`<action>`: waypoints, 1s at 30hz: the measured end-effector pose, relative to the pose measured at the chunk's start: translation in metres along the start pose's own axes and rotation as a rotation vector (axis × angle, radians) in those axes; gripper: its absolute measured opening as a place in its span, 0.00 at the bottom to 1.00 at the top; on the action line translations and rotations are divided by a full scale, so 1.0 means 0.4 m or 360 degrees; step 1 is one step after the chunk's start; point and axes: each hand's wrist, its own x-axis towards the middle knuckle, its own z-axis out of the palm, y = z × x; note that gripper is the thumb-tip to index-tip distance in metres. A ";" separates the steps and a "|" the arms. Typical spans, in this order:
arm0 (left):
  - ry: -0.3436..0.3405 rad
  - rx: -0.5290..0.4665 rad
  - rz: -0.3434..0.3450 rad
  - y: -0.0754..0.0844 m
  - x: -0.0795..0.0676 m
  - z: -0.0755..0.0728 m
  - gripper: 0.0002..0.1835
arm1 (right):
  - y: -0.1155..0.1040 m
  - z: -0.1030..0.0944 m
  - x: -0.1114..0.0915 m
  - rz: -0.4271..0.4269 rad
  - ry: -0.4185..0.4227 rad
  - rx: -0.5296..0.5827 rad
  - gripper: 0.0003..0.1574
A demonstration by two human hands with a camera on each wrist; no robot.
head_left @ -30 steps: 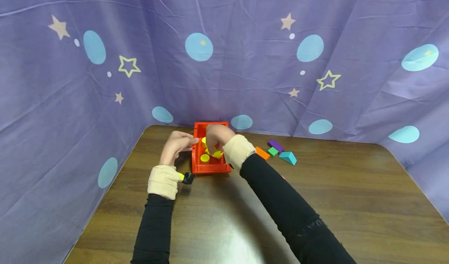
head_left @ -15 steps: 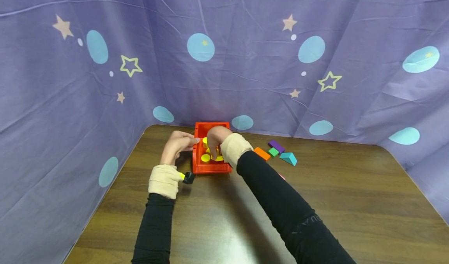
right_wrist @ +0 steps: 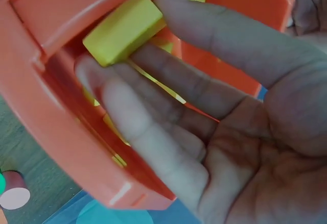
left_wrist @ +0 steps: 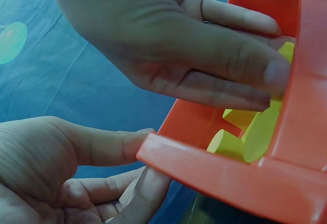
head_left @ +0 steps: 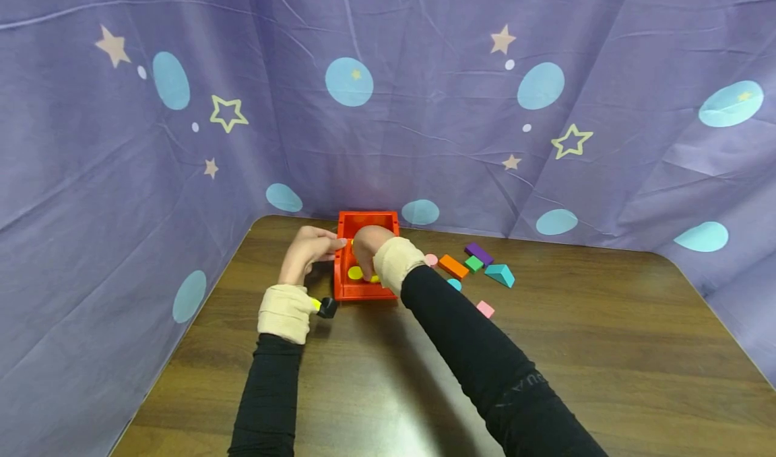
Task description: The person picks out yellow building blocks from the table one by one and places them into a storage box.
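A red open-topped box (head_left: 366,294) stands on the table and holds several yellow blocks. With thumb and fingers, my left hand (head_left: 306,251) pinches the box's left rim, as the left wrist view also shows. Inside the box, my right hand (head_left: 371,245) has its thumb and fingertips against a yellow rectangular block (right_wrist: 122,27); it appears lightly held between them. A yellow round block (head_left: 354,273) lies near the box's front left. Yellow pieces, among them a small cylinder (left_wrist: 225,143), show below the right fingers. Part of the contents is hidden behind the right hand.
Right of the box lie loose blocks: orange (head_left: 454,267), green (head_left: 473,263), purple (head_left: 479,253), a teal triangular one (head_left: 500,274), and pink (head_left: 485,309). A black and yellow object (head_left: 327,307) sits by the left wrist. A patterned purple curtain (head_left: 388,127) stands behind the table.
My right hand has shifted slightly left and toward me within the box, bringing pink and blue pieces beside its wrist into view. The left hand keeps its hold on the rim.
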 end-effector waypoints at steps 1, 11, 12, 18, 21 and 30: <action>0.0001 -0.0006 0.0002 0.000 -0.001 0.000 0.20 | -0.001 0.003 -0.003 -0.0015 0.0031 -0.0040 0.26; -0.0008 0.0012 0.0021 0.000 0.001 0.001 0.19 | 0.012 0.059 -0.029 -0.0186 0.0500 -0.0590 0.14; -0.0009 0.0015 0.0019 0.000 0.002 0.002 0.19 | 0.008 0.060 -0.027 -0.0149 0.0512 -0.0562 0.13; -0.0012 0.0026 -0.0008 0.002 0.000 0.002 0.20 | -0.005 0.058 -0.019 -0.0010 0.0539 -0.0378 0.10; -0.0011 0.0025 -0.0020 0.002 -0.001 0.001 0.19 | -0.009 0.061 -0.016 0.0044 0.0579 -0.0241 0.10; -0.0013 -0.0008 -0.0021 0.002 -0.001 -0.002 0.19 | 0.001 0.082 -0.003 -0.0060 0.0778 0.0161 0.14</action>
